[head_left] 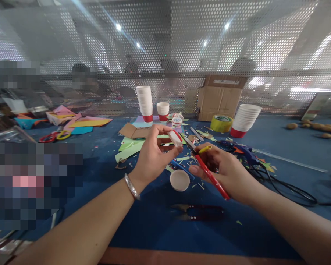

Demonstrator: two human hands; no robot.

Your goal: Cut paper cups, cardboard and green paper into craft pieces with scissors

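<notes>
The left grip (154,154) is clamped on a red-and-white paper piece (175,139). The right grip (223,162) is wrapped around red-handled scissors (209,174), blades just beside that piece. Below and between both grips, a white round dish (180,180) and snips (200,207) rest on the surface (146,228).

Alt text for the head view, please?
A person's left hand holds a red-edged white paper-cup piece near scissors in the right hand, above a blue table with paper scraps; thread snips lie in front, stacked paper cups behind.
</notes>
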